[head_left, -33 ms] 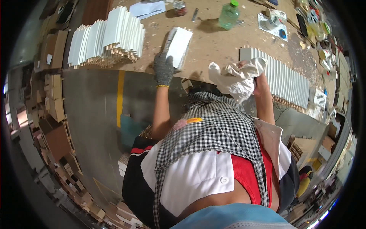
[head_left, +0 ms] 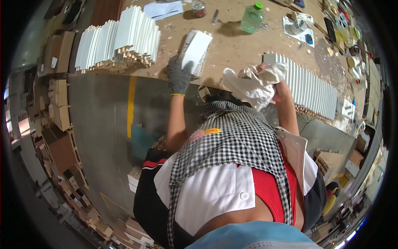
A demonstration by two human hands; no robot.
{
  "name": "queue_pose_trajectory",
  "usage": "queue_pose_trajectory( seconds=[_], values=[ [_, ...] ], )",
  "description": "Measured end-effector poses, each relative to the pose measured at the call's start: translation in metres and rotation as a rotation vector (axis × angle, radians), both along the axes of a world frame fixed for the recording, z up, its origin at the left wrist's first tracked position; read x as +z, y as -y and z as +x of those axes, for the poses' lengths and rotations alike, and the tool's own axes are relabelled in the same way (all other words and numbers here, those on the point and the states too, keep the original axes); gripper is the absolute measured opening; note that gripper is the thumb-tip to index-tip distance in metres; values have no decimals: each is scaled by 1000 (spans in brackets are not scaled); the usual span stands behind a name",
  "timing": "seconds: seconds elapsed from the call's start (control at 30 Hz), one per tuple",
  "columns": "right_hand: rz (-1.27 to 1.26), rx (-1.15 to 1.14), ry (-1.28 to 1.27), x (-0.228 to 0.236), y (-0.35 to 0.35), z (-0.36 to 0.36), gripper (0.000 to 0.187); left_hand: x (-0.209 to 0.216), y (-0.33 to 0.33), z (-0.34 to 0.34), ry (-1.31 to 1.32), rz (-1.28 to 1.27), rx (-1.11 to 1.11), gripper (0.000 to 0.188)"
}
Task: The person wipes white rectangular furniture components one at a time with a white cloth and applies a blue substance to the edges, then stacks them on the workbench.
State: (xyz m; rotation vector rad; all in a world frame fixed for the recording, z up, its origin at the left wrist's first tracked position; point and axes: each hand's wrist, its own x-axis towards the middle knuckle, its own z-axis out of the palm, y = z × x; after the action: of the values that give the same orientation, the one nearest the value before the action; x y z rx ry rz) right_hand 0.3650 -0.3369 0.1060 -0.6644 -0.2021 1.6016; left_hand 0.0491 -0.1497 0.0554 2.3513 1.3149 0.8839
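My left hand (head_left: 179,75), in a grey knitted glove with a yellow cuff edge, grips the near left edge of a short white slat (head_left: 196,50) with small wooden pegs at its ends. The slat lies on a strip of similar size on the worktable. Bare, my right hand (head_left: 282,92) is closed round a crumpled white cloth (head_left: 253,90), which hangs over the table's near edge. Some of its fingers are hidden in the folds. Close beyond that hand stands a long row of white slats (head_left: 309,85), set on edge.
Stacked white slats (head_left: 134,31) fill the left of the table (head_left: 178,20). Farther back are white papers (head_left: 163,9), a small jar (head_left: 198,9), a green-capped bottle (head_left: 252,18) and, at right, a sheet with a tape roll (head_left: 298,28). Cardboard boxes (head_left: 61,106) stand at far left.
My right hand and the cloth have shifted slightly left. The left hand stays at the slat; the whole view has moved a little.
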Motion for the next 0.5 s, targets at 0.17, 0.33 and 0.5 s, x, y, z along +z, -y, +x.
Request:
queue_pose_trajectory(
  seconds=[0.17,0.33,0.5],
  values=[
    [241,-115,1485,20,-87,-71,29,-14,29,12,-49,34,96,61],
    [742,157,2057,-44,-147,-164,38,-55,31,3,653,-517,44,64],
    [236,34,2029,-62,-219,-109,63,-27,38,2,163,-173,288,99]
  ],
)
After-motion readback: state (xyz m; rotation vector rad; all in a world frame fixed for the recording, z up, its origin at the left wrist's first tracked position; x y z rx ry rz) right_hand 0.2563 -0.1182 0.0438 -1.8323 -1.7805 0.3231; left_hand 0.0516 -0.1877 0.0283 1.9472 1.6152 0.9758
